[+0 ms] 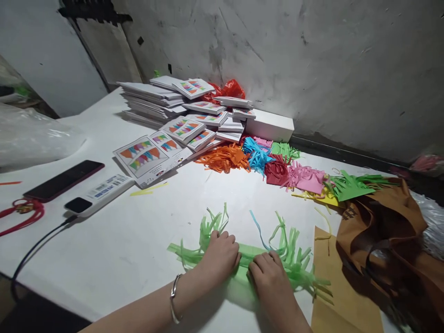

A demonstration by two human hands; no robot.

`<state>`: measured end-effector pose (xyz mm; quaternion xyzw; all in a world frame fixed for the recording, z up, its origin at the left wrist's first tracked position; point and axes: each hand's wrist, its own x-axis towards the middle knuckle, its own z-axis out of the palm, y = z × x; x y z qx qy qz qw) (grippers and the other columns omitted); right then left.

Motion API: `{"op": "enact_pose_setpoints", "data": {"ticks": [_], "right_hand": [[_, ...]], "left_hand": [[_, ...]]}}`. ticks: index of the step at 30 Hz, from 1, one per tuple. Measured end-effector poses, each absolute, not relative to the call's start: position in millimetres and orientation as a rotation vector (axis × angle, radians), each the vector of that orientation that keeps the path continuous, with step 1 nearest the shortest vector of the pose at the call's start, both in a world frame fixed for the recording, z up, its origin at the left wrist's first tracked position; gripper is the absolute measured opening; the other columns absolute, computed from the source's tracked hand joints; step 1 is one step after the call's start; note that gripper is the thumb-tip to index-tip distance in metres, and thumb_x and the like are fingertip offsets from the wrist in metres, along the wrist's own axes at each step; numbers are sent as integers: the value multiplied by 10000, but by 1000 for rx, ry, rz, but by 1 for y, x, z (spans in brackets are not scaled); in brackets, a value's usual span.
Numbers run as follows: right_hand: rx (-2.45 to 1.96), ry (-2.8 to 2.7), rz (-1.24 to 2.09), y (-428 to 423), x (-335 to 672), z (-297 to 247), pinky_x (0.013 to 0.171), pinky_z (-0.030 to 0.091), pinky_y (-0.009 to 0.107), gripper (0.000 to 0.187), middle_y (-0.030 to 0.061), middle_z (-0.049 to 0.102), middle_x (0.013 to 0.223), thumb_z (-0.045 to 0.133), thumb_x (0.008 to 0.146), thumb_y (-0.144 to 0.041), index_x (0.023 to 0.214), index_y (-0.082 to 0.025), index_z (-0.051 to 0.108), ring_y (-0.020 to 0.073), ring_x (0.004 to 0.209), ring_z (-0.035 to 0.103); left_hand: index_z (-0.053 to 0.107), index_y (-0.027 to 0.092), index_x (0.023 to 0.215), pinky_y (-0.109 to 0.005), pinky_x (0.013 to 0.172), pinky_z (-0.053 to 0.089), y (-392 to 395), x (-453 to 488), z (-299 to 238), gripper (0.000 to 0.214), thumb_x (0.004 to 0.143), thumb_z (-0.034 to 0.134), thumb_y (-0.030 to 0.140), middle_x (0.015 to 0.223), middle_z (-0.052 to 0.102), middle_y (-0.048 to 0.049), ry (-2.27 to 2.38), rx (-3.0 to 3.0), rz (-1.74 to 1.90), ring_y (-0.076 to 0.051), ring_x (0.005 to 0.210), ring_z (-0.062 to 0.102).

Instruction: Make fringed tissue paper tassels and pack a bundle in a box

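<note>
A light-green fringed tissue paper (248,250) lies across the front of the white table, its cut strips spreading out at both ends. My left hand (222,253), with a silver bangle on the wrist, has its fingers curled down on the middle of the paper. Close to its right, my right hand (268,270) presses on the same paper with bent fingers. Both hands are closed on it, and the fingertips are partly hidden. A thin blue strip (257,226) lies just behind the right hand.
Bundles of fringed paper, including orange (227,158), blue (257,154) and pink (307,177), line the back. Printed cards (140,155) and stacked white packets (149,101) stand back left. A phone (65,179) and a white cabled device (100,195) lie left. Brown fabric (385,231) covers the right.
</note>
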<state>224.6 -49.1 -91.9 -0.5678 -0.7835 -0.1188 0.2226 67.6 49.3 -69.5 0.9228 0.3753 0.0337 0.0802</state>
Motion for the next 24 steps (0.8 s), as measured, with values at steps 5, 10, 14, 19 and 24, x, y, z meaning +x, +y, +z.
{"op": "enact_pose_setpoints", "data": {"ticks": [5, 10, 14, 19, 24], "right_hand": [[-1500, -2156, -375, -48, 223, -97, 899, 373, 372, 292, 12, 519, 691, 448, 885, 15, 724, -202, 560, 193, 692, 456], [-1525, -2081, -318, -47, 222, -95, 838, 371, 356, 229, 11, 530, 743, 444, 948, -86, 783, -194, 561, 184, 715, 478], [-1491, -2119, -332, -48, 223, -96, 829, 370, 356, 309, 20, 541, 736, 374, 959, -41, 772, -194, 566, 194, 712, 464], [-1470, -2117, -320, -60, 232, -101, 910, 375, 366, 315, 29, 558, 765, 363, 969, -38, 830, -182, 606, 201, 761, 479], [-1646, -1983, -190, -72, 238, -96, 920, 367, 383, 263, 36, 586, 872, 416, 962, -43, 844, -204, 588, 218, 879, 516]], "left_hand": [[643, 193, 899, -471, 893, 360, 46, 60, -67, 92, 832, 706, 199, 1013, 678, -54, 855, 2892, 288, -262, 947, 576], [566, 190, 733, -426, 874, 333, 48, 58, -78, 156, 815, 681, 122, 824, 627, -15, 523, 3044, 519, -210, 830, 527], [542, 188, 698, -423, 880, 310, 50, 58, -89, 209, 841, 686, 133, 761, 598, 4, 478, 3035, 629, -190, 786, 492], [598, 199, 719, -412, 843, 283, 51, 50, -99, 184, 843, 713, 130, 707, 597, 21, 472, 2951, 613, -186, 777, 496], [649, 200, 753, -425, 842, 291, 43, 45, -90, 170, 911, 623, 143, 789, 661, 1, 734, 2806, 431, -200, 816, 535]]}}
